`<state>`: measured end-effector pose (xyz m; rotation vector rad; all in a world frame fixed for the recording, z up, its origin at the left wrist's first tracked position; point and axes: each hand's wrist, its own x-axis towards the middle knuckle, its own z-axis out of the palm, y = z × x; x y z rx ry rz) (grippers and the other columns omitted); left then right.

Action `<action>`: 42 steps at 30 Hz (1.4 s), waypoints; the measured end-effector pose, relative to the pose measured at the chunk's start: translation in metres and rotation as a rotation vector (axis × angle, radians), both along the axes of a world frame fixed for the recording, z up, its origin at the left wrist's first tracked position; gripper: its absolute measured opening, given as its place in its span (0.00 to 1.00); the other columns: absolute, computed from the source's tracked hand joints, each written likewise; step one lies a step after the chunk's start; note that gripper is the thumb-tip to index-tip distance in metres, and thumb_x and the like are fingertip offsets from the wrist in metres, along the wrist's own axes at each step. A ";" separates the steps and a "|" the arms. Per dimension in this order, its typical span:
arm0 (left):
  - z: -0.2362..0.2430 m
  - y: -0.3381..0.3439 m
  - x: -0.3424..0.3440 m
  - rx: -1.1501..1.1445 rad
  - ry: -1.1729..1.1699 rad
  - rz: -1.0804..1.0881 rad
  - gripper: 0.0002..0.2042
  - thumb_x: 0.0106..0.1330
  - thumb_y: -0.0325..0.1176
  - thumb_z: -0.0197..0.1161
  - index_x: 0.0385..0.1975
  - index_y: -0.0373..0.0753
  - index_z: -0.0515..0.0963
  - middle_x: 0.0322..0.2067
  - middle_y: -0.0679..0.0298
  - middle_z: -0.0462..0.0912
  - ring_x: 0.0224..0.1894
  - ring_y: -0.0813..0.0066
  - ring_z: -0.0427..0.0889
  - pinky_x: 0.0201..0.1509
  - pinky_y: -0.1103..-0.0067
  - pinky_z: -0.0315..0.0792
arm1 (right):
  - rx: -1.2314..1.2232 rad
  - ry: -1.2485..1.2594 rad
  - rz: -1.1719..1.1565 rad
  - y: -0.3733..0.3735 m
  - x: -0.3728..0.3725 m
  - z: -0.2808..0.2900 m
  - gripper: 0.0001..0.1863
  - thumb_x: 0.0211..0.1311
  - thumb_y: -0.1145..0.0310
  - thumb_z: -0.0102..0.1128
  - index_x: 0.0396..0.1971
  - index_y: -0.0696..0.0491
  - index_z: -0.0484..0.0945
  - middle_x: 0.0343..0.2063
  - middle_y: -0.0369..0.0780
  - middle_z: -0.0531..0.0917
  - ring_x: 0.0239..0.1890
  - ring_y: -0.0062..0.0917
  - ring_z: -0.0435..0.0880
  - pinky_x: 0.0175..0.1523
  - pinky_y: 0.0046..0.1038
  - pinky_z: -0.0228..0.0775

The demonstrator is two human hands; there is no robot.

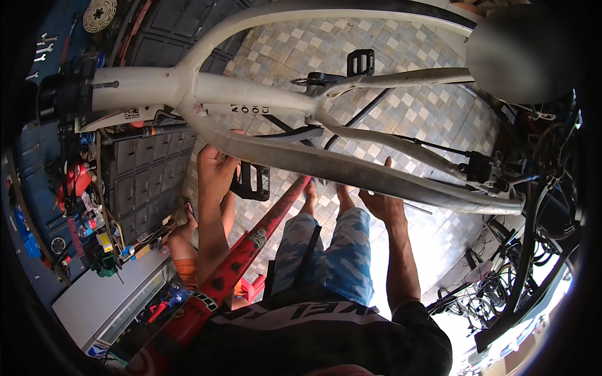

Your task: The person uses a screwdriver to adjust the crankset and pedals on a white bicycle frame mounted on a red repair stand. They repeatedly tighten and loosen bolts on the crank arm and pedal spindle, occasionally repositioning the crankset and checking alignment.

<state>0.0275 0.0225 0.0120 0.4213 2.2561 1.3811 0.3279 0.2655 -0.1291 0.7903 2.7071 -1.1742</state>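
Noted dark cabinets (150, 169) at left; left hand (218, 166) partly behind white bicycle frame (257, 94) spanning view, grip not discernible; black pedal (256, 182) just beside. Recorded tiled floor (327, 205) in gap between hands, well apart. Found right hand (384, 203) near frame's lower edge, grip unclear.

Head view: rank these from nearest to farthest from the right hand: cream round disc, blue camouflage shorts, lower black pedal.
As they appear in the head view, from the right hand:
1. Blue camouflage shorts: just below and to its left.
2. Lower black pedal: farther to its left.
3. Cream round disc: far off, at the upper left.
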 end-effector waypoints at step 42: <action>-0.024 0.024 0.011 0.174 -0.632 0.165 0.29 0.73 0.66 0.58 0.25 0.44 0.77 0.23 0.67 0.79 0.36 0.72 0.84 0.45 0.78 0.71 | -0.864 0.273 -0.491 -0.028 0.029 0.041 0.12 0.72 0.66 0.66 0.50 0.54 0.85 0.23 0.29 0.74 0.26 0.11 0.67 0.31 0.20 0.58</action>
